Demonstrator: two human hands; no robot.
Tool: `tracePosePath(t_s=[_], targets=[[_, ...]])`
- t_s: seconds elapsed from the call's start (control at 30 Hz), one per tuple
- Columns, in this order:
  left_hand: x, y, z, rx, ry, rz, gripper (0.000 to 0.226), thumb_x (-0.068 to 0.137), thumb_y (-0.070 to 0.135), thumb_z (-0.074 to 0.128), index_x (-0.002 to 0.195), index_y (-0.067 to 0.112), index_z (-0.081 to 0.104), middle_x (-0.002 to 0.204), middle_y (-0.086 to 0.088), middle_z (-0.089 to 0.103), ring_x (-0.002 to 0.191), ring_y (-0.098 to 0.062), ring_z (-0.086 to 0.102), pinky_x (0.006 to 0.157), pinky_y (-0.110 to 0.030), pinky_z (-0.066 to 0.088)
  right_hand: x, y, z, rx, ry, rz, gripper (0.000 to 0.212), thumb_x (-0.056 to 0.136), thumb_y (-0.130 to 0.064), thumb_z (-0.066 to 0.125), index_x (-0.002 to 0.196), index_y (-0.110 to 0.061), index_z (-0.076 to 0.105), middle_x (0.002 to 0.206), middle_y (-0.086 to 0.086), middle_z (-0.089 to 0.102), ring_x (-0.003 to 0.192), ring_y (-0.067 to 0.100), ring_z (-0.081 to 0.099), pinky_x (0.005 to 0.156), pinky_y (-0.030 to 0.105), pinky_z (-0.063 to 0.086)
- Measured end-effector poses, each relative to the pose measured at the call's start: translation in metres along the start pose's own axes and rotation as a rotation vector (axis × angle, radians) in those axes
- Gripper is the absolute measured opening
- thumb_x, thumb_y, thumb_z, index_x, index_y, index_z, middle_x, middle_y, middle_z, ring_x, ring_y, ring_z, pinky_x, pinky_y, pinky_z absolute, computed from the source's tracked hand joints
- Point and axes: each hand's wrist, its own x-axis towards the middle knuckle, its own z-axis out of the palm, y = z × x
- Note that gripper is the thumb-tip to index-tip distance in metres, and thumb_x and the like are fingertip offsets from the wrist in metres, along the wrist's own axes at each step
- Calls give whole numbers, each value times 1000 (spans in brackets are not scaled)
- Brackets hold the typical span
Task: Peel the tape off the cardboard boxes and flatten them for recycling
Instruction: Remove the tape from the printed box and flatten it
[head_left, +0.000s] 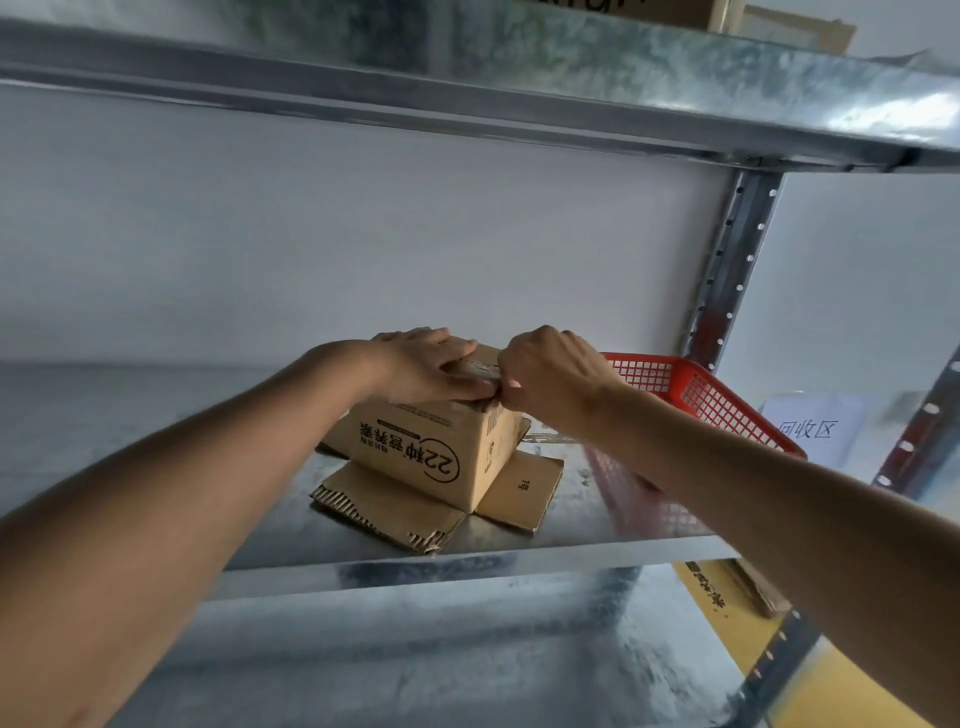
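I am looking at one small brown cardboard box with black printed characters, sitting upside down near the front of the galvanised metal shelf, its bottom flaps splayed flat on the metal around it. My left hand is lying across the box's top, fingers straight and pressing down, while my right hand is curling at the near top edge, its fingertips pinching something there — I cannot tell whether it is tape or the cardboard rim. One red plastic mesh basket is standing just beside the box on the right, partly hidden behind my right forearm. One white paper sign with printed characters is hanging beyond the perforated steel upright.
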Motion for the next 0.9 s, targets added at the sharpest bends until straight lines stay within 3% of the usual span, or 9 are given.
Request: tracePosePath(t_s=[0.07, 0.2, 0.3, 0.4, 0.53, 0.6, 0.67, 0.77, 0.9], targets=[[3, -2, 2, -8, 27, 16, 113, 58, 111, 20, 156, 54, 20, 161, 13, 31, 151, -26, 25, 119, -62, 21, 4, 12, 2, 35, 11, -30, 18, 95, -25, 70, 107, -12, 71, 104, 3, 69, 93, 20, 66, 72, 27, 47], [5, -6, 5, -32, 32, 52, 111, 60, 111, 22, 154, 53, 26, 151, 10, 40, 144, -26, 34, 114, -64, 28, 17, 29, -7, 123, -53, -92, 6, 92, -20, 72, 95, -15, 74, 90, -11, 66, 86, 9, 65, 74, 28, 56], [6, -10, 6, -57, 17, 52, 106, 62, 110, 24, 153, 55, 27, 156, 7, 38, 147, -28, 31, 114, -67, 25, 24, 37, -9, 177, -84, -107, 5, 95, -22, 70, 93, -18, 74, 83, -18, 63, 85, 4, 66, 75, 25, 56], [1, -9, 2, -57, -4, 73, 114, 61, 110, 22, 158, 50, 20, 158, 12, 32, 150, -25, 26, 117, -65, 22, 22, 46, -6, 314, -87, -49, 14, 101, -26, 65, 99, -18, 76, 87, -16, 72, 86, -1, 68, 76, 19, 55], [0, -9, 0, -65, 0, 30, 117, 56, 111, 24, 158, 55, 15, 169, 18, 15, 157, -24, 10, 122, -63, 14, 10, 55, 6, 562, -80, 42, 8, 95, -28, 73, 100, -23, 77, 96, -16, 76, 94, 1, 72, 85, 27, 61], [2, -11, 0, -94, 0, 19, 115, 55, 111, 28, 156, 58, 16, 168, 20, 15, 157, -24, 11, 122, -61, 15, 7, 52, 14, 558, -41, 43, 20, 82, -27, 86, 98, -21, 76, 96, -15, 74, 93, -1, 71, 83, 19, 60], [3, -13, 1, -112, 4, 37, 113, 56, 111, 31, 155, 58, 20, 162, 21, 26, 152, -24, 22, 120, -60, 21, 8, 47, 18, 500, 36, 15, 19, 80, -22, 88, 96, -18, 77, 94, -14, 72, 89, 0, 70, 81, 18, 59], [3, -15, 3, -119, 19, 51, 106, 59, 110, 31, 152, 60, 25, 155, 19, 35, 148, -24, 30, 118, -62, 23, 10, 41, 17, 446, 60, -21, 4, 92, -17, 77, 93, -21, 76, 95, -12, 67, 92, 7, 69, 80, 25, 60], [0, -14, 3, -74, 18, 87, 105, 65, 108, 26, 155, 56, 20, 159, 15, 33, 149, -23, 29, 119, -63, 21, 18, 42, 0, 238, -11, -67, 18, 102, -10, 56, 97, -25, 64, 97, -9, 64, 90, 14, 66, 71, 33, 59]])
